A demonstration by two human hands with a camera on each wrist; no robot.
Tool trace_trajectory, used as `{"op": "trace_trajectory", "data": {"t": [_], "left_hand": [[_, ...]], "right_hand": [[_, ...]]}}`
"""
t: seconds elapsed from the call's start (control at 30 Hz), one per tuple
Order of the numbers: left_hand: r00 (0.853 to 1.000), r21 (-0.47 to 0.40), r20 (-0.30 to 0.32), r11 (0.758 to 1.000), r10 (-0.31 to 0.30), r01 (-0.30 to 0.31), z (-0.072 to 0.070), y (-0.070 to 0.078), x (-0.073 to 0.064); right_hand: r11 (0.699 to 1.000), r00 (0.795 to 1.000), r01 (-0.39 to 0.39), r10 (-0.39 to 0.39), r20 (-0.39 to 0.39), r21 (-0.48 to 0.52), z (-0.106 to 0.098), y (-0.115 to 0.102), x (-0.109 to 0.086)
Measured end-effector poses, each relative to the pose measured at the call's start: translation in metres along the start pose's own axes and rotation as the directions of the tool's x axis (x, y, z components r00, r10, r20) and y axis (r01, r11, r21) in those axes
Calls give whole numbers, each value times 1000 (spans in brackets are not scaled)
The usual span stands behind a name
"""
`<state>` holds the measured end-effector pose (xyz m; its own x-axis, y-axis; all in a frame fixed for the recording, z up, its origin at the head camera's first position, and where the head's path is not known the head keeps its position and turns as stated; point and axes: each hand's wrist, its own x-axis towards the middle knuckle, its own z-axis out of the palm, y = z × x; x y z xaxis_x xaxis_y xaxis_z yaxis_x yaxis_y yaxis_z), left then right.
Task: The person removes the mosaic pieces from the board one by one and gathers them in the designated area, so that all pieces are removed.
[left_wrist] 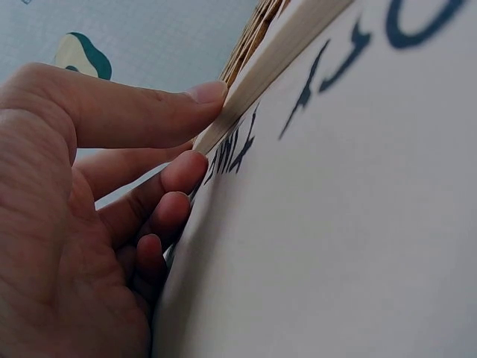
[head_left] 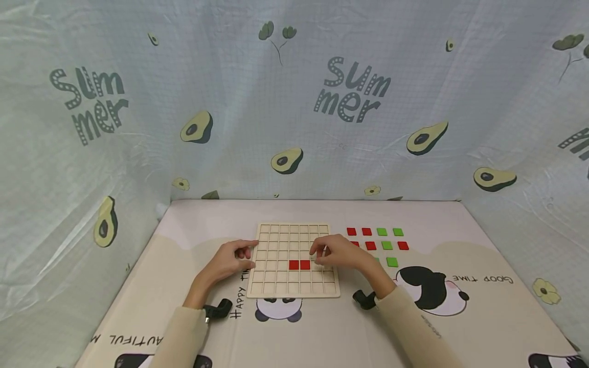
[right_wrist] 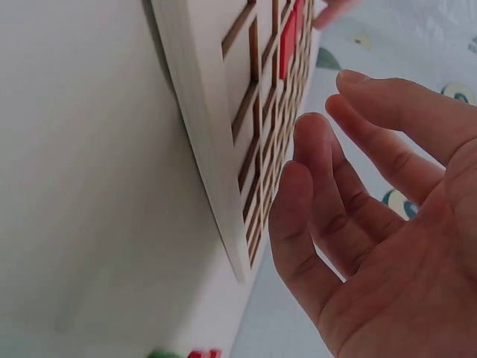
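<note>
A square wooden grid board [head_left: 276, 290] lies on the table, with two red square tiles [head_left: 299, 265] side by side in its cells. My left hand [head_left: 228, 259] rests at the board's left edge, index finger and thumb spread along it. In the left wrist view the thumb [left_wrist: 171, 112] touches the side of the wooden rim, while the other fingers bend loosely beside it. My right hand [head_left: 339, 250] hovers over the right part of the grid with fingers lightly bent. Nothing shows between the right fingertips [right_wrist: 311, 130] in the right wrist view.
Rows of loose red and green tiles [head_left: 387, 246] lie right of the board, some partly hidden behind the right hand and forearm. A printed cloth [head_left: 294, 332] with pandas and lettering covers the table. Pale avocado-print sheets [head_left: 230, 76] hang behind and at both sides.
</note>
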<state>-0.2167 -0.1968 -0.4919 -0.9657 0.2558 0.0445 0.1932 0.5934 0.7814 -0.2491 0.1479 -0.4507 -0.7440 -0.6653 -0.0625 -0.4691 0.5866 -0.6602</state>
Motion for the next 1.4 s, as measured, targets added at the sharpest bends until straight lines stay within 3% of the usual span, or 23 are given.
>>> {"op": "trace_trajectory", "data": {"t": [0.4,1.03,1.4], "left_hand": [[1000,-7,-1,1000,11,-11,0,1,-1],[1000,12,-3,1000,-11,11,0,4,-2],[1000,9,-4,1000,-14,14,0,4,-2]], "right_hand": [[999,999,-15,17,34,-49,15,-5,13],[994,997,-69,72,34,-82,17,-13,16],[996,998,-52,54,24,-67,19,-12,17]]}}
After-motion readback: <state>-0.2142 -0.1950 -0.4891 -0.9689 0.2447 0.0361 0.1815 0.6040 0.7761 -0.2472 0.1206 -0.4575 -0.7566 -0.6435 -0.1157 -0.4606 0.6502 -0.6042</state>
